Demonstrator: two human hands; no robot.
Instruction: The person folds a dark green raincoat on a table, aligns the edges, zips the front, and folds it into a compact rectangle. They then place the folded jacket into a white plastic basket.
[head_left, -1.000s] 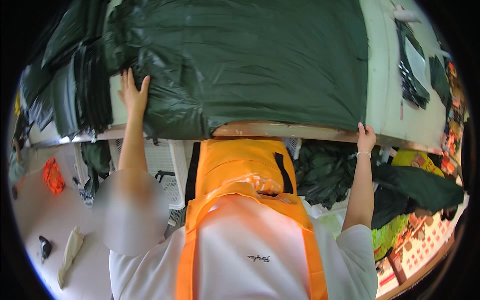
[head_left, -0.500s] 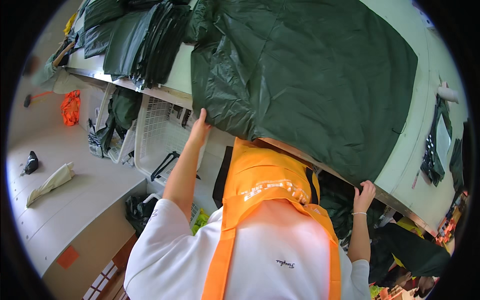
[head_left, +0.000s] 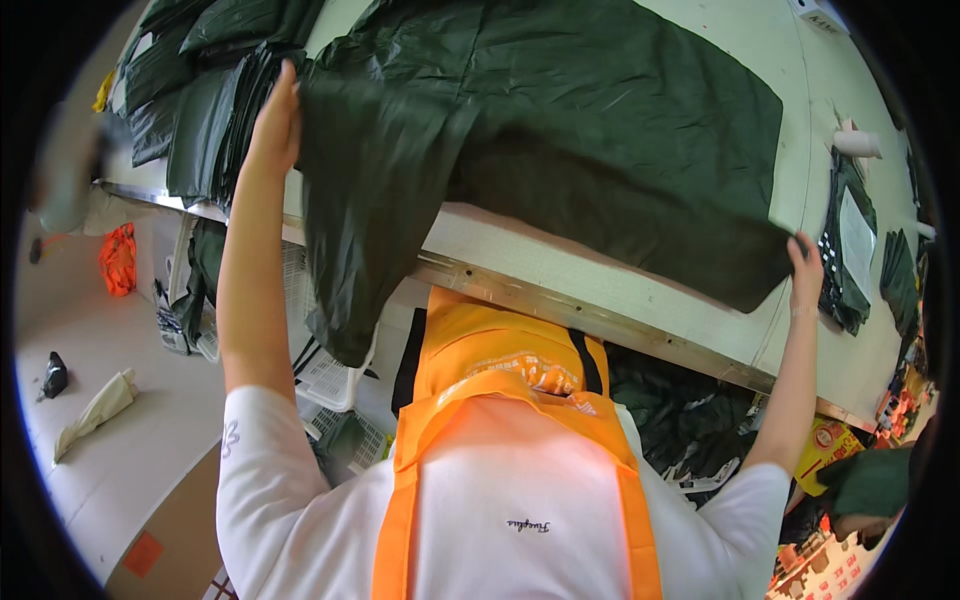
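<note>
A large piece of dark green, glossy fabric (head_left: 600, 110) lies spread over the pale worktable (head_left: 600, 260). Its near side is raised and folding back, and one flap droops past the table edge at the left. My left hand (head_left: 274, 125) is at the left edge of this fabric, beside a stack of folded dark green pieces (head_left: 205, 130); its fingers are partly hidden but look closed on the cloth. At the right, my right hand (head_left: 805, 262) pinches the near right corner, lifted slightly and blurred by motion.
White plastic baskets (head_left: 335, 380) stand under the table at the left, and dark green cloth (head_left: 690, 410) is heaped below it. A white roll (head_left: 856, 144) and a dark bundle with a white sheet (head_left: 848, 250) lie at the right. A blurred person (head_left: 70, 180) is far left.
Both hands have moved away from me over the table, the right one also outward. The fabric's near edge has been lifted and turned back, baring the table's front strip.
</note>
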